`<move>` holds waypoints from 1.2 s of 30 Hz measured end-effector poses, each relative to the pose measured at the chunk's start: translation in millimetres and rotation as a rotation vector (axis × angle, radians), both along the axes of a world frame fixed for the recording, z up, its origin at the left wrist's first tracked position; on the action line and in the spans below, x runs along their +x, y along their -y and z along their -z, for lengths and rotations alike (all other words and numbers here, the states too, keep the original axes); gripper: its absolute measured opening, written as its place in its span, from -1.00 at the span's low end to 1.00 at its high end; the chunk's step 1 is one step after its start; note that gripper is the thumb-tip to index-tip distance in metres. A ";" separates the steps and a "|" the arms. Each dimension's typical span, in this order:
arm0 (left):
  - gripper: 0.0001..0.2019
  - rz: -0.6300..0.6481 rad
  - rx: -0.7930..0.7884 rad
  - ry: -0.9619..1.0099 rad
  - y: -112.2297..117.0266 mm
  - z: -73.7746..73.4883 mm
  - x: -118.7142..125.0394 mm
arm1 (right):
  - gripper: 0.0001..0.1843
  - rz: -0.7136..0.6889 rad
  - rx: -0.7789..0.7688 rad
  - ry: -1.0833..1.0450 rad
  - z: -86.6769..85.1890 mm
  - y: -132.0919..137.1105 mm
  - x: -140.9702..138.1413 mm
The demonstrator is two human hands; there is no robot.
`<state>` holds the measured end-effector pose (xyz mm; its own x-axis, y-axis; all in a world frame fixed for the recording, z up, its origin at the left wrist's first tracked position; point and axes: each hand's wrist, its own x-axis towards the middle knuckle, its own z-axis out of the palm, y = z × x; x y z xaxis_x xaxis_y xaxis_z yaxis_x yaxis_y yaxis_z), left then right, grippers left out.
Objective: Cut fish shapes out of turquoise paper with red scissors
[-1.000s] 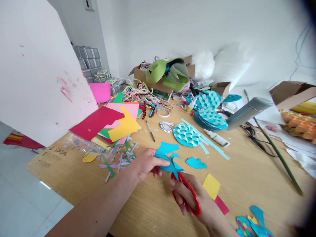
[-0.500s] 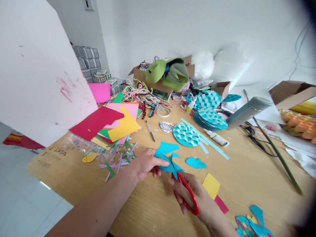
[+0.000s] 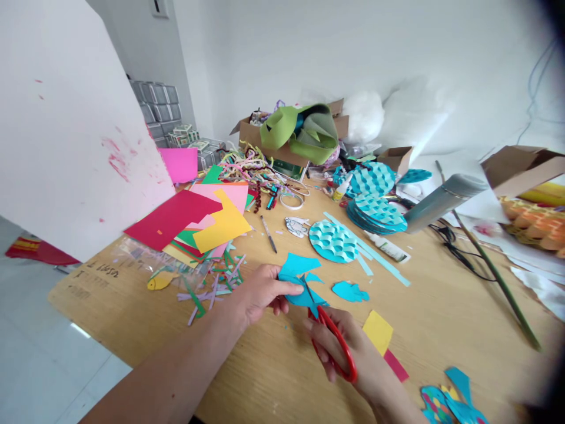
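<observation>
Between thumb and fingers my left hand (image 3: 267, 291) pinches a piece of blue paper (image 3: 293, 299), partly cut, with a flap standing up at its top. Red-handled scissors (image 3: 342, 347) are in my right hand (image 3: 338, 341), fingers through the loops. Their blades lie across the right part of the blue paper. Just right of the paper, a cut-out blue paper fish (image 3: 350, 291) lies flat on the table. A white fish cut-out with drawn lines (image 3: 296, 227) and a round blue disc with wavy paper strips (image 3: 333, 241) lie beyond my hands.
Coloured paper sheets (image 3: 172, 218) and thin paper scraps (image 3: 216, 285) lie to the left. A pen (image 3: 268, 234), a glue bottle (image 3: 389, 247) and a grey bottle (image 3: 445, 200) are farther back. Yellow paper (image 3: 378, 331) and decorated blue fish (image 3: 454, 400) are at the right.
The scissor blades have shifted very slightly at the blue paper and look a little closer together. My left hand keeps its hold, almost unmoved.
</observation>
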<state>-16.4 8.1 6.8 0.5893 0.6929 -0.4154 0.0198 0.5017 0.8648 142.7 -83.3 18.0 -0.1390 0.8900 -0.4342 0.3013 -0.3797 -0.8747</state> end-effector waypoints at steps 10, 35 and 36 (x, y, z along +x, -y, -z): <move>-0.74 -0.003 0.011 0.004 -1.0 0.8 0.1 | -0.54 0.006 -0.008 -0.025 -0.7 0.1 -2.4; -0.71 -0.075 -0.020 0.057 4.4 3.1 6.7 | -0.59 0.076 -0.010 0.070 0.2 -2.9 -6.8; -0.71 -0.081 -0.026 0.062 4.8 2.0 7.1 | -0.58 0.078 -0.009 0.064 0.3 -2.8 -6.9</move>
